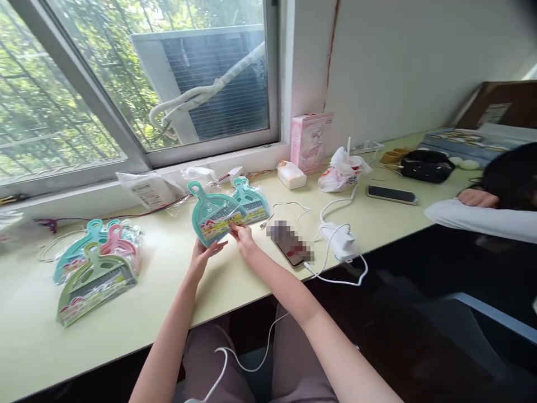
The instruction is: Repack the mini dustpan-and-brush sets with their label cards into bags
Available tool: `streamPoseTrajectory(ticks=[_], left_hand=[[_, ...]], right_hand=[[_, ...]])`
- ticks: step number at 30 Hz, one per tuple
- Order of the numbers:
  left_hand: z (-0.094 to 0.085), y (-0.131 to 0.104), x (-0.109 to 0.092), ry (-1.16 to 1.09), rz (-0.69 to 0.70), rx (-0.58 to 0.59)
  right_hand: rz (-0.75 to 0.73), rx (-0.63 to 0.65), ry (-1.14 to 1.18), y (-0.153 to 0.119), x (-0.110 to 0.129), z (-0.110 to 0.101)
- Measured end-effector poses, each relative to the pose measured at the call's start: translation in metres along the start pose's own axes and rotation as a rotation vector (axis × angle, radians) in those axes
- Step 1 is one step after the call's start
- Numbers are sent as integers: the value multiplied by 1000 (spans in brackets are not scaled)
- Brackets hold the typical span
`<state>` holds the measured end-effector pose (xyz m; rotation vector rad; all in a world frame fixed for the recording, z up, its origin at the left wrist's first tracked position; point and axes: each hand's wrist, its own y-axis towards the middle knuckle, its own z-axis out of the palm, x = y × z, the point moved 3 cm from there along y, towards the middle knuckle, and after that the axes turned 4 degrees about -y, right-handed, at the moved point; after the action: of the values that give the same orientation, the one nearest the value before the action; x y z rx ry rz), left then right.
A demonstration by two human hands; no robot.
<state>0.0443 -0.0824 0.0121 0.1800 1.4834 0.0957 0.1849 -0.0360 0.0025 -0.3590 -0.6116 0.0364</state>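
Observation:
Between my hands is a teal mini dustpan-and-brush set (218, 215) in clear plastic with a yellow printed label, tilted up above the table with its handle away from me. My left hand (205, 253) grips its bottom left edge. At the lower right, the fingers of my right hand (242, 234) pinch the wrapping near the label. Just behind, partly covered, lies another teal dustpan set (251, 202). Off to the left rests a group of wrapped sets: a green dustpan set (98, 280) in front, a pink dustpan set (123, 240) and a teal dustpan set (69, 254) behind.
Right of my hands are a phone (291, 243) with a cable, a white charger (339, 242) and a dark phone (391, 195). A pink box (310, 143), a tissue pack (291, 174) and a plastic bag (339, 170) stand by the wall. Another person's sleeve (482, 215) rests at right.

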Motion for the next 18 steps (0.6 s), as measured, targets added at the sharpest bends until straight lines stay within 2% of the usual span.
streamPoseTrajectory(ticks=[2, 4, 8, 13, 15, 18], left_hand=[[6, -3, 0, 32, -59, 51], [9, -3, -2, 57, -79, 53], [7, 1, -5, 62, -61, 14], [5, 5, -8, 72, 24, -94], [6, 4, -11, 86, 45, -102], [7, 2, -17, 108, 63, -128]], right_hand=[[-28, -15, 26, 1, 5, 0], [-51, -18, 35, 1, 8, 1], [-74, -7, 18, -3, 2, 4], [-103, -9, -4, -6, -7, 7], [-102, 30, 12, -7, -5, 10], [-70, 158, 32, -9, -2, 16]])
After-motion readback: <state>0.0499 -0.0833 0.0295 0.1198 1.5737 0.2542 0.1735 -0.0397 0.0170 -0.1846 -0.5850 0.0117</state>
